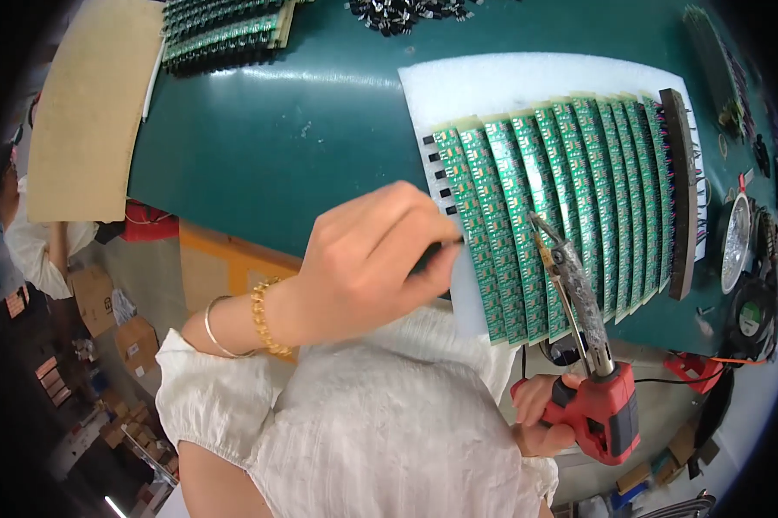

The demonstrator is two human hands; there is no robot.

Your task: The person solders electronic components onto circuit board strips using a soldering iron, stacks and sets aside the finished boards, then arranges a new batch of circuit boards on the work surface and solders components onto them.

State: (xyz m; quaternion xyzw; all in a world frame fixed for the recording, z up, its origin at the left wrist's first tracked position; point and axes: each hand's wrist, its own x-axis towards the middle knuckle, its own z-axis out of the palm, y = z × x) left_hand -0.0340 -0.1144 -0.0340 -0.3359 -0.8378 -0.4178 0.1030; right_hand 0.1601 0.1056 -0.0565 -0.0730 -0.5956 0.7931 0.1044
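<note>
Rows of green circuit board strips lie side by side on a white foam sheet. Small black components stick out along the left edge of the leftmost strip. Just below them my left hand is closed in a pinch at that edge; a dark sliver shows at its fingertips, too small and blurred to name. My right hand grips a red soldering gun by its handle. Its long metal barrel slants up and left, the tip over the strips near their middle.
A dark bar lies along the strips' right side. Far back are a pile of loose black components and stacked boards. A brown board overhangs the left. A round metal dish and a small fan stand right. Another person's arm shows left.
</note>
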